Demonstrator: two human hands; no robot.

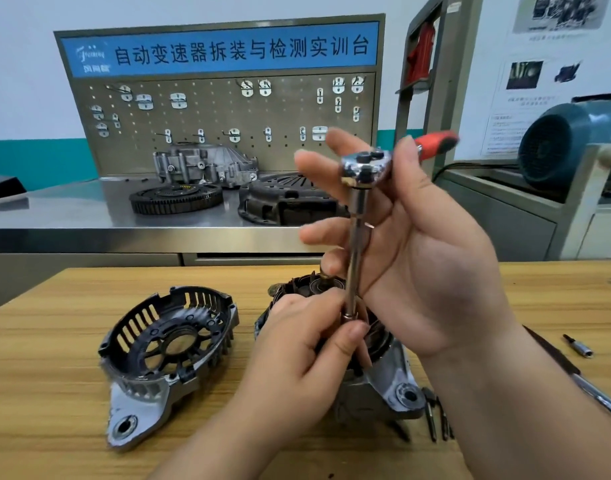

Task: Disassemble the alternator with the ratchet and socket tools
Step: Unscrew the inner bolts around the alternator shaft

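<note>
Plainly, the chrome ratchet [364, 166] stands upright on the opened alternator [396, 375].

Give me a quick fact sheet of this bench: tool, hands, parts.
tool: ratchet with red handle, on a near-upright extension bar
right hand: holds the ratchet head
left hand: pinches the bar's lower end, at the alternator
removed part: end cover, left of the alternator on the wooden table
loose: small bit, at right
</note>
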